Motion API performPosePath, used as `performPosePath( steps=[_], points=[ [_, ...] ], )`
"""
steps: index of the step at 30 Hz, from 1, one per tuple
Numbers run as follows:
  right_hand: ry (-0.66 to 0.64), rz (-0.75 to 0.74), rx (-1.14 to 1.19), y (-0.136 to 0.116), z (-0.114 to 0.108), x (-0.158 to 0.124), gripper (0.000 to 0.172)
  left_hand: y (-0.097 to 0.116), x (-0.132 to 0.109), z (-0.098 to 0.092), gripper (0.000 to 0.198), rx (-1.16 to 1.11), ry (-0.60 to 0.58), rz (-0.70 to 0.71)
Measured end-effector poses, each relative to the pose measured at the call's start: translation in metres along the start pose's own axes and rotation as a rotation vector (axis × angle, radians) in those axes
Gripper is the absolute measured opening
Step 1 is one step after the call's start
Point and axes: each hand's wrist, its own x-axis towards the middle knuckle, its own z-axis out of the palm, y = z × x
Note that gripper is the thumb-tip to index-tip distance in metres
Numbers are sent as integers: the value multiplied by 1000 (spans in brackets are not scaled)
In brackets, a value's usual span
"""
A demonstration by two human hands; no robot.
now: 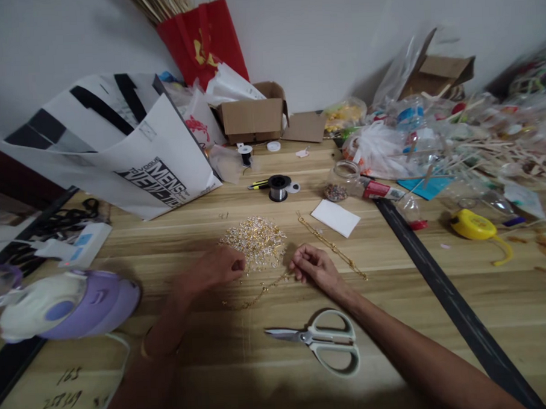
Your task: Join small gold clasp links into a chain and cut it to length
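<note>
My left hand [219, 266] rests on the wooden table [395, 320] with its fingers curled at the near left edge of a pile of small gold and clear beads [255, 241]. My right hand [312, 266] is pinched shut on one end of a thin gold chain [254, 296] that trails down and left across the table between both hands. A second gold chain [331, 245] lies diagonally just beyond my right hand. Whether my left fingers hold a bead is hidden.
Grey-handled scissors [322, 341] lie near the front. A wire spool [278, 187], white pad [336, 217], glass jar [342, 180], yellow tape measure [475, 226], white shopping bag [116, 145], cardboard box [251, 118], a purple-and-white appliance [69, 304] and a cluttered pile of sticks and plastic bags [469, 141] surround the workspace.
</note>
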Motion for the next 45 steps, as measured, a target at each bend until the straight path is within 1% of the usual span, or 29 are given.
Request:
performPosePath(
  steps=[4,7,8,10,14,16,20,24,26,29,32,35,38,42,45],
  points=[
    [-4,1,-11,-1,0,0,33,7,-13,11,13,122,2,-16],
    [-3,4,1,0,-1,0,32,9,-26,21,11,195,51,-61],
    [-1,9,7,1,-1,0,32,10,-30,24,13,209,68,-105],
    [-3,14,11,2,-1,1,32,10,-39,30,15,206,83,-172],
    [-8,2,-2,3,-2,1,30,6,-49,42,9,150,140,-230],
    [-12,-5,2,4,-2,1,30,3,-48,46,7,104,150,-212],
    [-17,3,15,3,-2,1,31,0,-36,49,15,56,155,-130],
    [-10,2,16,2,-1,1,32,3,-19,44,18,25,153,-78],
    [-9,4,22,2,-1,1,32,7,-15,39,19,10,182,-94],
    [-15,-4,36,2,-2,1,32,11,-20,34,15,-30,202,-137],
    [-25,-9,40,3,-2,2,31,9,-31,36,11,-53,140,-180],
    [-19,-11,30,2,-2,2,31,5,-37,43,13,-17,109,-143],
    [-14,-11,29,2,-1,2,31,4,-31,47,17,48,132,-88],
    [-17,-3,35,3,-2,1,29,9,-13,42,20,158,162,-67],
    [-22,-6,32,4,-2,2,29,14,-6,37,19,149,212,-26]
  ],
)
